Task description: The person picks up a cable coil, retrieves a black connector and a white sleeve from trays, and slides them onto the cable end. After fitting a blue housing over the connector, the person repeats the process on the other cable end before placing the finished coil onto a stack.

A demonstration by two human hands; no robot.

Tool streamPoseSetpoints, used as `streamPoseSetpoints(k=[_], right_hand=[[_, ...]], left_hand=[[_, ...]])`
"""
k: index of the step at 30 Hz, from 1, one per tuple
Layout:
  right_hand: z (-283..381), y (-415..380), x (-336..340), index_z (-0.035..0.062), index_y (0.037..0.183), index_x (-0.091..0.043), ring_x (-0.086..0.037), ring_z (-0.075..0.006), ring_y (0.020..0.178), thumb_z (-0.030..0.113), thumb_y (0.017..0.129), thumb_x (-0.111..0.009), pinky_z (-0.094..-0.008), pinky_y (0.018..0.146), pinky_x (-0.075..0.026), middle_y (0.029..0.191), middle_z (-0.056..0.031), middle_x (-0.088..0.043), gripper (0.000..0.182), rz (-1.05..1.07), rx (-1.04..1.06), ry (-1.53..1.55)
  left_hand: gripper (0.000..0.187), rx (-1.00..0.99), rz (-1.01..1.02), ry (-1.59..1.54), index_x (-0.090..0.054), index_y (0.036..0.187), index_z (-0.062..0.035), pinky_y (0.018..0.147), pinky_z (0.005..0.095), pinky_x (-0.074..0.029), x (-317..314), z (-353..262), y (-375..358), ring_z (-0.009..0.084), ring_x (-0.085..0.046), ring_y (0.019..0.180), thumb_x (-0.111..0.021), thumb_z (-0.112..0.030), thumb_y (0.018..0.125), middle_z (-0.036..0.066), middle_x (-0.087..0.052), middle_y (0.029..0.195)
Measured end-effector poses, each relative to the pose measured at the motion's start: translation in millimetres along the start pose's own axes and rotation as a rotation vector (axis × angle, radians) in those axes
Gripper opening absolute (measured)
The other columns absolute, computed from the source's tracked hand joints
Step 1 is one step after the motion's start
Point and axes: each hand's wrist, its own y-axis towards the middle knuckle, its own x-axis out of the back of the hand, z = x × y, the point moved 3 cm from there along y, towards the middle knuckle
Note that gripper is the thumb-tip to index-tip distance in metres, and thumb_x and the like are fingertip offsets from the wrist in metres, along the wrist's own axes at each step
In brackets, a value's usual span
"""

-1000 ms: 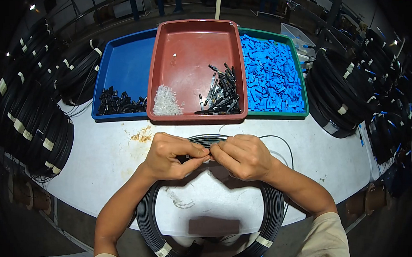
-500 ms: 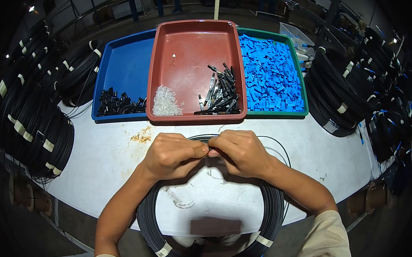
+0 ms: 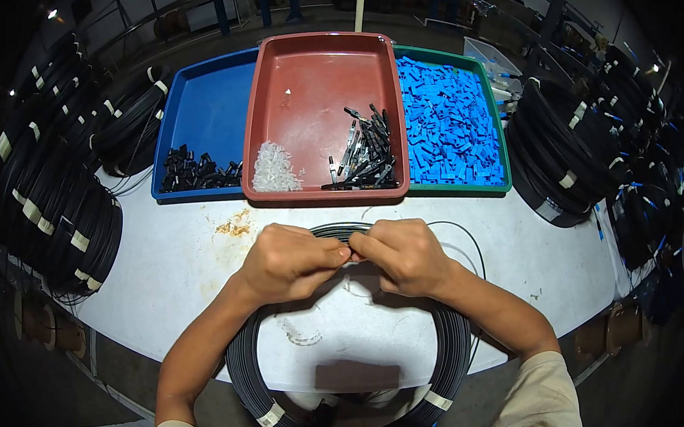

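My left hand [image 3: 293,261] and my right hand [image 3: 405,254] meet over the far side of a coil of black cable [image 3: 452,351]. Both are closed in a pinch, thumbs and fingertips almost touching. Whatever sits between the fingertips is too small and covered to make out. The coil is bound with pale tape [image 3: 439,400] near its lower right, and its near side hangs over the table edge. A loose loop of thin cable [image 3: 476,244] curves out beyond my right hand.
Behind the hands stand a blue tray [image 3: 208,114] with black parts, a red tray [image 3: 326,81] with clear sleeves and black pieces, and a green tray [image 3: 499,164] full of blue clips. Taped cable coils [image 3: 71,222] line the left; more coils [image 3: 566,148] stand right.
The hands have shifted very slightly toward me, and the right fingertips have turned a little. The pinch stays at the same spot above the coil.
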Motion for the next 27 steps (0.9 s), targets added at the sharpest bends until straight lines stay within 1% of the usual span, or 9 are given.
streamPoseSetpoints(k=[2, 6, 12, 16, 19, 22, 24, 25, 27], right_hand=[[-9, -4, -8, 0.0036, 0.090, -0.065, -0.065, -0.0299, 0.068, 0.009, 0.075, -0.072, -0.0408, 0.057, -0.050, 0.076, -0.0109, -0.065, 0.018, 0.117, -0.180, 0.169], [-8, 2, -8, 0.0027, 0.091, -0.065, -0.064, -0.0304, 0.068, 0.010, 0.077, -0.072, -0.0407, 0.059, -0.051, 0.077, -0.0111, -0.064, 0.018, 0.084, -0.182, 0.230], [-2, 3, -1, -0.0034, 0.094, -0.066, -0.060, -0.0221, 0.059, 0.006, 0.075, -0.073, -0.0344, 0.053, -0.048, 0.076, -0.0087, -0.064, 0.022, -0.069, 0.033, 0.010], [6, 6, 5, -0.0038, 0.093, -0.066, -0.062, -0.0173, 0.064, 0.010, 0.073, -0.068, -0.0316, 0.055, -0.050, 0.074, -0.0063, -0.059, 0.025, -0.134, 0.159, -0.142], [7, 3, 6, -0.0032, 0.093, -0.067, -0.062, -0.0183, 0.063, 0.009, 0.071, -0.069, -0.0324, 0.054, -0.050, 0.073, -0.0066, -0.058, 0.025, -0.110, 0.164, -0.134], [0, -1, 3, -0.0003, 0.092, -0.067, -0.063, -0.0225, 0.063, 0.008, 0.071, -0.070, -0.0351, 0.054, -0.050, 0.072, -0.0078, -0.060, 0.023, -0.027, 0.030, -0.001], [-10, -3, -6, 0.0040, 0.091, -0.067, -0.063, -0.0287, 0.065, 0.008, 0.073, -0.072, -0.0391, 0.056, -0.050, 0.074, -0.0095, -0.062, 0.019, 0.040, -0.173, 0.226], [-11, -3, -7, 0.0040, 0.091, -0.067, -0.063, -0.0287, 0.065, 0.008, 0.073, -0.072, -0.0391, 0.056, -0.050, 0.074, -0.0095, -0.062, 0.019, 0.036, -0.170, 0.226], [-12, 1, -7, 0.0025, 0.091, -0.066, -0.063, -0.0285, 0.065, 0.008, 0.076, -0.072, -0.0392, 0.058, -0.050, 0.074, -0.0099, -0.062, 0.017, -0.004, -0.157, 0.303]], left_hand=[[0.015, -0.246, 0.033, 0.237, -0.074, 0.088, -0.0024, 0.048, 0.0293, -0.051, -6, -3, -2, 0.0182, -0.067, 0.054, -0.081, 0.000, 0.074, 0.010, -0.075, 0.078], [0.007, -0.166, 0.029, 0.247, -0.074, 0.080, -0.0022, 0.052, 0.0286, -0.055, -1, -3, -3, 0.0196, -0.069, 0.057, -0.078, -0.001, 0.075, 0.011, -0.075, 0.080], [0.012, 0.398, -0.045, -0.222, -0.077, 0.088, 0.0025, 0.056, 0.0205, -0.053, 4, 6, -3, 0.0111, -0.071, 0.064, -0.081, -0.001, 0.078, 0.012, -0.077, 0.079], [0.011, 0.481, -0.079, -0.403, -0.077, 0.088, 0.0025, 0.056, 0.0215, -0.054, 0, 14, -10, 0.0110, -0.071, 0.064, -0.080, -0.001, 0.079, 0.012, -0.077, 0.079], [0.010, 0.413, -0.051, -0.355, -0.076, 0.086, 0.0027, 0.057, 0.0235, -0.055, -1, 12, -9, 0.0147, -0.072, 0.063, -0.080, 0.000, 0.077, 0.013, -0.076, 0.079], [0.015, -0.116, 0.069, 0.198, -0.074, 0.086, 0.0008, 0.060, 0.0292, -0.059, 0, -6, 1, 0.0202, -0.072, 0.064, -0.080, -0.002, 0.072, 0.010, -0.074, 0.082], [0.016, -0.245, 0.038, 0.327, -0.075, 0.087, -0.0003, 0.060, 0.0293, -0.059, -5, -8, 2, 0.0194, -0.071, 0.064, -0.080, -0.003, 0.072, 0.009, -0.074, 0.082], [0.017, -0.371, 0.003, 0.459, -0.075, 0.088, -0.0013, 0.059, 0.0293, -0.058, -6, -11, 1, 0.0185, -0.070, 0.063, -0.080, -0.004, 0.073, 0.008, -0.073, 0.083], [0.018, -0.383, -0.001, 0.479, -0.075, 0.088, -0.0012, 0.059, 0.0286, -0.057, -3, -11, 0, 0.0193, -0.070, 0.063, -0.081, -0.004, 0.071, 0.009, -0.074, 0.084]])
